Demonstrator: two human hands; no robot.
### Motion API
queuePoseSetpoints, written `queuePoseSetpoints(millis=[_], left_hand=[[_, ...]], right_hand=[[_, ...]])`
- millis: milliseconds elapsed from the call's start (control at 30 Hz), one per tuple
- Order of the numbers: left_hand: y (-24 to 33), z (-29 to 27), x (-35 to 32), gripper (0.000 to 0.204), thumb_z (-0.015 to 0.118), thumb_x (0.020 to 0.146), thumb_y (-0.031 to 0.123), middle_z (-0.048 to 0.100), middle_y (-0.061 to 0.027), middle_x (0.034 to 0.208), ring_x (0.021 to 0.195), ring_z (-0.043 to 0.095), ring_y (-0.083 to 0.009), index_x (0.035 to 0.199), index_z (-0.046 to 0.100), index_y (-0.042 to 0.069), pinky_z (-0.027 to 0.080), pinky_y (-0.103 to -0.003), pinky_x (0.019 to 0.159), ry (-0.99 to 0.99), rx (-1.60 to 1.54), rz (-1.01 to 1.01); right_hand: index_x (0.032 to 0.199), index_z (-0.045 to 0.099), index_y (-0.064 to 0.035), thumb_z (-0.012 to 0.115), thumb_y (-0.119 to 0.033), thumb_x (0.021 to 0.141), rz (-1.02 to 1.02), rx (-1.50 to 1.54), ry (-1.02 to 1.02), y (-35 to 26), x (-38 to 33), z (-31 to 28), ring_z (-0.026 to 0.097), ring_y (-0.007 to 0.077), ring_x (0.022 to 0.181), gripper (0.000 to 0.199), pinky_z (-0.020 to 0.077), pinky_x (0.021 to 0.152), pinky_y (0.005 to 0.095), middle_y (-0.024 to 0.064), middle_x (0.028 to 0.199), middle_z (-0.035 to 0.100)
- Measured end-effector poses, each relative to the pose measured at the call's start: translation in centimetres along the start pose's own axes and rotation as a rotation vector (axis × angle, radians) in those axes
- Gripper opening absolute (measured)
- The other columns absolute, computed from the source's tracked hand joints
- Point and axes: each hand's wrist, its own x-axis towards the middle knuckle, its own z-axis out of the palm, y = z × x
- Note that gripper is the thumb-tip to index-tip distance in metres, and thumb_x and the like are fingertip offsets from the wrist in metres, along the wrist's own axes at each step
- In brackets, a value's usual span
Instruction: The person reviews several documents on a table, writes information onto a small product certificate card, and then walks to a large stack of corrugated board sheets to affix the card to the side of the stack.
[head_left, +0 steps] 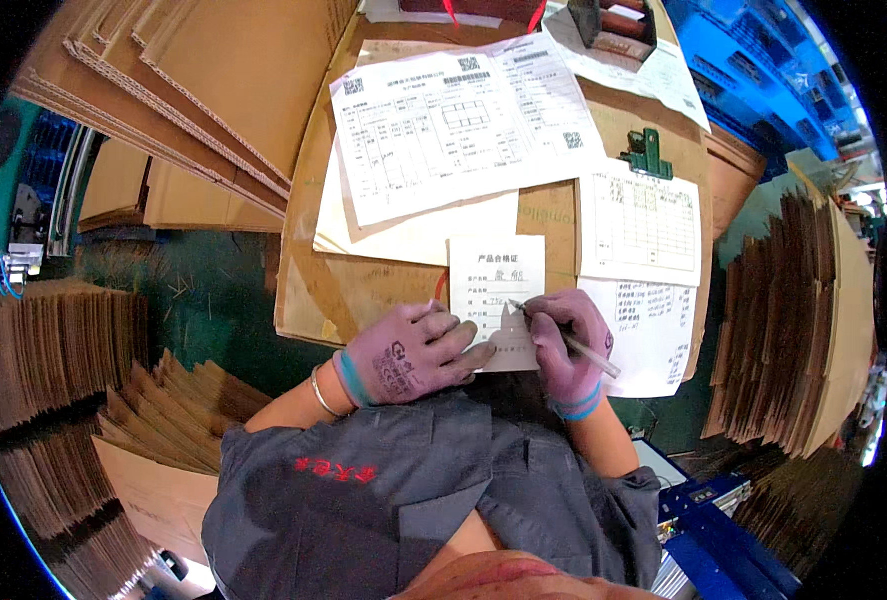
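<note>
A small white printed form [499,248] lies at the near edge of a cardboard-topped work surface [326,288], with handwriting on its upper lines. My left hand [412,350], in a purple glove with a blue cuff, rests on the form's left edge, fingers laid out loosely over it. In my right hand [572,335], gloved alike, a slim pen [596,358] is gripped, its tip touching a middle line of the form. Beyond the form, a large printed sheet [434,150] overlies cream paper [404,238].
A green clip [648,153] sits above a filled-in table sheet [644,225] on the right, over a handwritten page [634,345]. A dark metal block [614,28] stands at the back. Cardboard stacks [779,320] [59,350] flank both sides; big cardboard sheets [234,80] lean in from the far left.
</note>
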Motion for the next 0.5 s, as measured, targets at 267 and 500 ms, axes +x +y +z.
queuePoseSetpoints(millis=[267, 500], left_hand=[[-0.16, -0.29, 0.26, 0.038, 0.071, 0.079, 0.03, 0.058, -0.0016, 0.107, 0.098, 0.058, -0.0176, 0.115, 0.066, 0.021, 0.051, -0.034, 0.081, -0.003, -0.007, 0.017], [0.12, -0.23, 0.23, 0.038, 0.07, 0.08, 0.033, 0.058, -0.0016, 0.107, 0.097, 0.058, -0.0176, 0.117, 0.067, 0.023, 0.049, -0.035, 0.082, -0.012, -0.012, -0.008]], right_hand=[[0.092, 0.061, -0.0039, 0.066, 0.0, 0.079, -0.062, -0.039, -0.046, 0.33, 0.23, -0.38, 0.063, 0.0308, 0.081, 0.015, 0.0505, 0.073, 0.0387, 0.0125, 0.089, 0.068], [0.092, 0.063, -0.0048, 0.067, -0.003, 0.08, -0.044, -0.038, -0.027, 0.28, -0.03, -0.3, 0.062, 0.031, 0.08, 0.013, 0.0504, 0.072, 0.0392, 0.012, 0.088, 0.068]])
